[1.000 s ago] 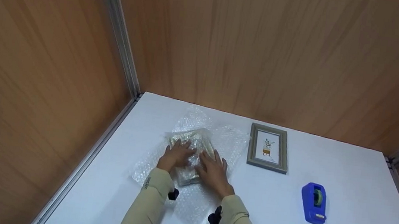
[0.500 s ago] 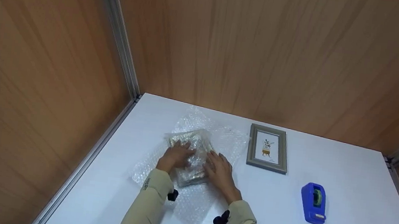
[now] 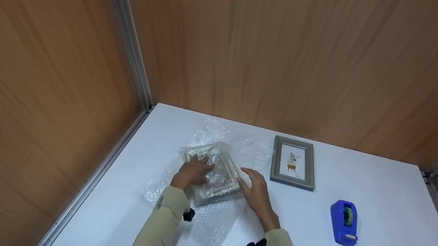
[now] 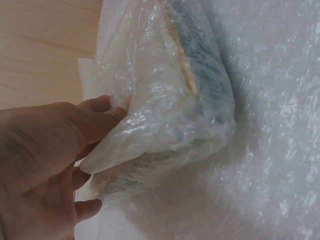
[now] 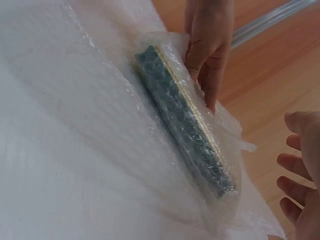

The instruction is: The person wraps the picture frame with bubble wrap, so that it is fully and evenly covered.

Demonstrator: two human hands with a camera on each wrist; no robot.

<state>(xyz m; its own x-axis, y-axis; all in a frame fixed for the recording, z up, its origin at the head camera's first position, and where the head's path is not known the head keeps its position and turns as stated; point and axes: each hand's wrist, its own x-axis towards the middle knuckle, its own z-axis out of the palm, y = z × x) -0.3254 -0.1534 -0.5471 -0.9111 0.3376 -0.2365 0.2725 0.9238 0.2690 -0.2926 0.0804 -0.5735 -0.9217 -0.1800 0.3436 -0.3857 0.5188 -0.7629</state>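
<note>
A gold-edged picture frame (image 3: 223, 188) with dark sides lies under a folded layer of bubble wrap (image 3: 211, 229). More of the wrap spreads out beneath it on the table. My left hand (image 3: 192, 172) rests with spread fingers on the covered frame's left part, pressing the folded layer. In the left wrist view, the thumb of my left hand (image 4: 45, 155) lies against the wrap's flap, other fingertips near the covered frame's end. My right hand (image 3: 257, 193) stands at the frame's right edge, fingers parted. The right wrist view shows my right hand (image 5: 305, 170) holding nothing, apart from the wrap.
A second picture frame (image 3: 292, 182), grey-green with a potted-plant print, lies at the back of the white table (image 3: 380, 191). A blue tape dispenser (image 3: 342, 228) stands farther right. Wood panels (image 3: 291, 65) rise behind and on the left.
My right hand has slid rightward off the covered frame to its right edge, uncovering more of the frame from view. My left hand stays in place on the wrap.
</note>
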